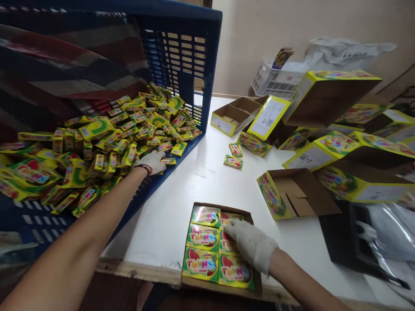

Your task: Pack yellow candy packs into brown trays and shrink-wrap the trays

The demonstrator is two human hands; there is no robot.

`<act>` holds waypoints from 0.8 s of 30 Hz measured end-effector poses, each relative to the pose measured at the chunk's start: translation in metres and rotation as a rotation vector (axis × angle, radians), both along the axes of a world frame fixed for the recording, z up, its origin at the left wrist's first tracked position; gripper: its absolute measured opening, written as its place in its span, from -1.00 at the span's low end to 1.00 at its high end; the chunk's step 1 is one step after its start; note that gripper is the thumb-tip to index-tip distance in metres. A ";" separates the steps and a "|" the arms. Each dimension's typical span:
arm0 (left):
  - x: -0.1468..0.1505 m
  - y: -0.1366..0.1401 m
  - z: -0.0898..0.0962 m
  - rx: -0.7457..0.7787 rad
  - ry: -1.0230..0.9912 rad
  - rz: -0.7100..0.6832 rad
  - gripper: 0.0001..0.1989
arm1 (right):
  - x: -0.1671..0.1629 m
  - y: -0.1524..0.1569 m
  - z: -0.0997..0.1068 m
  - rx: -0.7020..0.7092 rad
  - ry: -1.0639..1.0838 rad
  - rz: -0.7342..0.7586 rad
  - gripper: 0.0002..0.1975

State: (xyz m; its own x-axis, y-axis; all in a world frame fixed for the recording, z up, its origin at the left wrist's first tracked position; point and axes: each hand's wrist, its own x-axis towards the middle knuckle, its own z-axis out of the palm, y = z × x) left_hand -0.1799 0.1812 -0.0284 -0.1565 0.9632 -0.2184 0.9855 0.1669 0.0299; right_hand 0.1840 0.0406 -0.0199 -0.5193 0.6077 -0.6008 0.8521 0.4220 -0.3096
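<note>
A slanted blue plastic crate (214,65) holds a heap of small yellow-green candy boxes (100,129). My left hand (152,162), in a white glove, reaches among the boxes at its lower edge; its blurred fingers do not show whether they hold one. Before me an open cardboard display carton (222,288) sits at the table edge, with flat TWINS candy boxes (200,263) in two columns. My gloved right hand (253,244) is over the right column, fingers together and bent down onto a TWINS box (225,242), partly hiding it.
Two loose candy boxes (233,162) lie on the white table (181,185). Several open display cartons (295,192) are piled at the right. A dark tray with clear plastic (385,233) is at far right. Behind stands a white crate (275,80) by the wall.
</note>
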 end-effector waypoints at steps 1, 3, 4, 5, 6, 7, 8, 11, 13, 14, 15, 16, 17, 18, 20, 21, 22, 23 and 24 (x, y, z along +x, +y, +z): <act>0.006 -0.005 0.001 -0.006 -0.002 -0.010 -0.50 | 0.004 0.004 0.002 -0.023 0.057 -0.040 -0.86; 0.026 -0.021 0.004 0.026 0.000 -0.018 -0.58 | 0.009 0.013 0.012 -0.017 0.209 -0.213 -0.87; 0.040 -0.032 0.006 0.078 0.002 -0.047 -0.60 | 0.010 0.019 0.019 0.015 0.301 -0.333 -0.83; 0.058 -0.045 0.010 0.145 0.008 -0.091 -0.61 | 0.010 0.024 0.027 0.050 0.395 -0.453 -0.78; 0.078 -0.058 0.014 0.242 0.009 -0.169 -0.62 | 0.009 0.029 0.034 0.065 0.481 -0.551 -0.70; 0.099 -0.072 0.017 0.326 0.014 -0.282 -0.64 | 0.009 0.034 0.041 0.051 0.555 -0.617 -0.63; 0.121 -0.085 0.020 0.377 0.020 -0.367 -0.66 | 0.008 0.038 0.047 0.012 0.609 -0.639 -0.58; 0.177 -0.120 0.023 0.465 -0.068 -0.540 -0.55 | 0.011 0.045 0.059 -0.021 0.619 -0.518 -0.61; 0.198 -0.136 0.019 0.489 -0.173 -0.536 -0.38 | 0.019 0.044 0.061 0.060 0.529 -0.432 -0.74; 0.203 -0.143 0.016 0.488 -0.226 -0.511 -0.33 | 0.024 0.042 0.059 0.102 0.478 -0.420 -0.79; 0.204 -0.150 0.012 0.475 -0.273 -0.487 -0.34 | 0.029 0.039 0.056 0.135 0.428 -0.430 -0.81; 0.203 -0.155 0.008 0.451 -0.310 -0.477 -0.44 | 0.033 0.034 0.051 0.156 0.381 -0.452 -0.81; 0.201 -0.161 0.004 0.421 -0.333 -0.488 -0.60 | 0.035 0.029 0.045 0.170 0.336 -0.482 -0.80; 0.197 -0.166 0.000 0.388 -0.347 -0.522 -0.78 | 0.036 0.024 0.038 0.181 0.298 -0.510 -0.79; 0.191 -0.174 -0.006 0.352 -0.356 -0.613 -0.90 | 0.032 0.014 0.024 0.211 0.250 -0.540 -0.78; 0.188 -0.176 -0.008 0.356 -0.357 -0.639 -0.86 | 0.028 0.010 0.018 0.236 0.241 -0.526 -0.79; 0.187 -0.177 -0.008 0.369 -0.359 -0.643 -0.84 | 0.025 0.007 0.013 0.274 0.232 -0.488 -0.81; 0.187 -0.177 -0.008 0.384 -0.361 -0.632 -0.83 | 0.022 0.005 0.008 0.323 0.225 -0.435 -0.84; 0.188 -0.175 -0.006 0.393 -0.364 -0.619 -0.83 | 0.021 0.005 0.005 0.380 0.223 -0.379 -0.85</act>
State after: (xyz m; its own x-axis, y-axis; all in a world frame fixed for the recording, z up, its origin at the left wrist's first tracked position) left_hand 0.0077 0.0057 -0.0345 0.4448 0.8686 0.2184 0.8128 -0.4939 0.3088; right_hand 0.2055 0.0460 -0.0148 -0.3127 0.9273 -0.2055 0.8969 0.2170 -0.3854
